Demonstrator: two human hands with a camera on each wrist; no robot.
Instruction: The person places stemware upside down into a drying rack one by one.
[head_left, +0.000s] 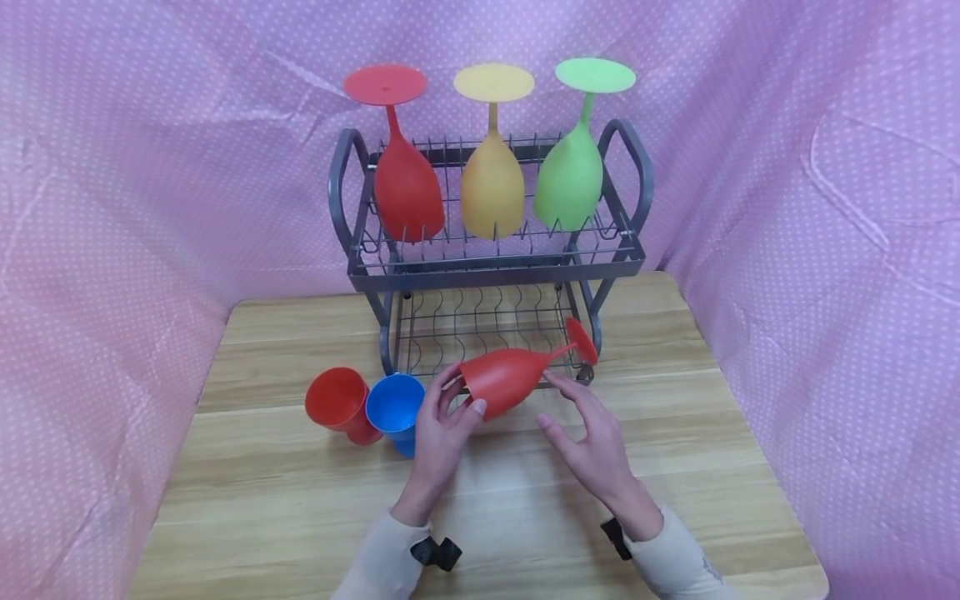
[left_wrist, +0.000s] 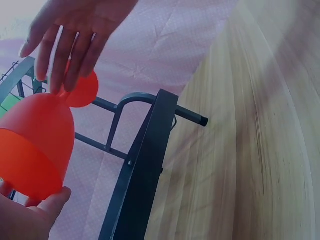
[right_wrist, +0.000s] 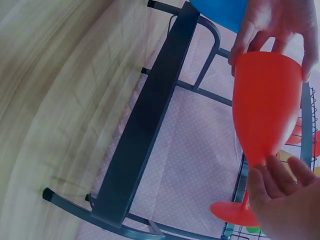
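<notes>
A red plastic wine glass [head_left: 506, 379] lies tilted on its side in the air, its foot pointing right and away in the head view. My left hand [head_left: 444, 437] grips the bowl at its rim, thumb on the near side and fingers on the far side. At the other end, my right hand [head_left: 596, 446] has its fingertips right at the narrow base of the bowl, by the stem, with the thumb held apart. Fairly straight right fingers [left_wrist: 62, 60] show beside the stem in the left wrist view.
Behind stands a two-tier dark dish rack [head_left: 495, 275]. Upside-down red [head_left: 408, 187], yellow [head_left: 492, 187] and green wine glasses [head_left: 570, 179] occupy its top tier. Left of my left hand, a red cup [head_left: 337, 400] and a blue cup [head_left: 395, 404] stand upright on the wooden table [head_left: 247, 500].
</notes>
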